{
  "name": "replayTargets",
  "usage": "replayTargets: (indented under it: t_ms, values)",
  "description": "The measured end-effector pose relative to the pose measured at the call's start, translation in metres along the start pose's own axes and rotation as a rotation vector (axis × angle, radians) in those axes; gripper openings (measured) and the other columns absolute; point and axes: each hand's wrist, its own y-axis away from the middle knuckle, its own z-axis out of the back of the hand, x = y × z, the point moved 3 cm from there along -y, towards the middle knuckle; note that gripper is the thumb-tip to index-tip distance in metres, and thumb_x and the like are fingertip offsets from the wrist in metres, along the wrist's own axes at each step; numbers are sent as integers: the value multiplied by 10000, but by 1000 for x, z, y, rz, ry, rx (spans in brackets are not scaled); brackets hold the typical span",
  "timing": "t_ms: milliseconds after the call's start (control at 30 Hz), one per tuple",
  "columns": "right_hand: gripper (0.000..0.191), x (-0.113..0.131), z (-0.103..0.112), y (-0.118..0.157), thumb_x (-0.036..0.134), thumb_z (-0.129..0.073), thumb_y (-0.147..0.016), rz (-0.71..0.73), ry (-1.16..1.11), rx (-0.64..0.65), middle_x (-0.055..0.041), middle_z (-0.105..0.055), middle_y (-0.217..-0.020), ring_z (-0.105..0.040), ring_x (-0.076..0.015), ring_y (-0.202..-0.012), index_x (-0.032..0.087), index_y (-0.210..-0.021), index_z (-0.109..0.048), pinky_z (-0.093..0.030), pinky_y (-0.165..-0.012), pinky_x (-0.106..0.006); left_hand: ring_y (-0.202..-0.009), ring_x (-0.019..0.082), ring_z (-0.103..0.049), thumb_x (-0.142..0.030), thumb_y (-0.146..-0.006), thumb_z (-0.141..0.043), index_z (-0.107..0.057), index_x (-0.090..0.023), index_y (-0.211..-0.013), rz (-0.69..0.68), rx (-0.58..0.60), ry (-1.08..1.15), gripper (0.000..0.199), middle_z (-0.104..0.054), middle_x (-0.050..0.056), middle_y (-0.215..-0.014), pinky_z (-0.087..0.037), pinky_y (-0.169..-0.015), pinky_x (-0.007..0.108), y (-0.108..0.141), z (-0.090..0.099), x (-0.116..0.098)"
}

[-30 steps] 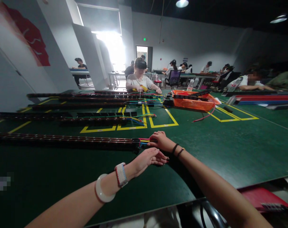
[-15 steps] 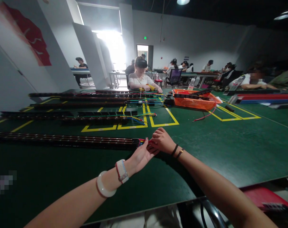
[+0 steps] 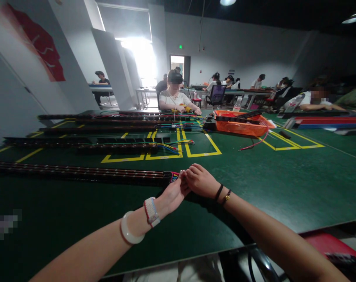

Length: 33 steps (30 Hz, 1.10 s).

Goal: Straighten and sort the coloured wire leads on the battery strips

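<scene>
A long dark strip assembly [image 3: 107,172] with reddish-brown rails lies on the green table. Short coloured wires [image 3: 175,176], red, yellow and blue, come out of its right end and run into my hands. My left hand [image 3: 174,192] is closed around the wires from the near side, palm turned up. Against its fingertips, my right hand [image 3: 202,181] is closed in a pinch, knuckles up. The wire ends between the fingers are hidden.
Similar dark strips [image 3: 119,148] with loose wires lie farther back across yellow tape rectangles [image 3: 204,154]. An orange basket [image 3: 239,128] holding black strips stands at the back right. A co-worker [image 3: 175,96] sits opposite with a yellow tool. Red and blue rails [image 3: 327,122] lie far right.
My right hand has moved slightly left and down, closer against my left fingers. The red wire seen between the hands is now mostly covered. The strip assembly stays in place.
</scene>
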Motion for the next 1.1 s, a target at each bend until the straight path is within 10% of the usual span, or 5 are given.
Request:
replayTargets:
  t_ms: [233, 567, 1100]
  values:
    - [330, -25, 9, 7, 406, -524, -892, -99, -80, -34, -84, -583, -1011, -467, -214, -929, 183, -1126, -589, -308, -927, -385, -809, 158, -630, -262, -928, -411, -614, -128, -845, -20, 80, -73, 257, -658, 84, -834, -459, -925, 373, 9, -7, -3]
    - [233, -38, 1, 13, 283, -466, -940, -80, -250, 84, -54, -631, -776, -530, -149, -726, 172, -1044, -642, -351, -753, -291, -1057, 202, -584, -379, -906, -442, -611, -103, -964, -1, 147, -114, 329, -632, 148, -1089, -383, -1034, 373, 13, -8, -3]
    - [475, -59, -52, 15, 574, -611, -743, -816, -1209, 50, -20, -609, -623, -484, -97, -553, 103, -741, -668, -330, -510, -201, -1142, 272, -551, -323, -908, -464, -513, -27, -1120, 33, 76, -147, 368, -530, 265, -1236, -408, -1033, 411, 13, -7, -3]
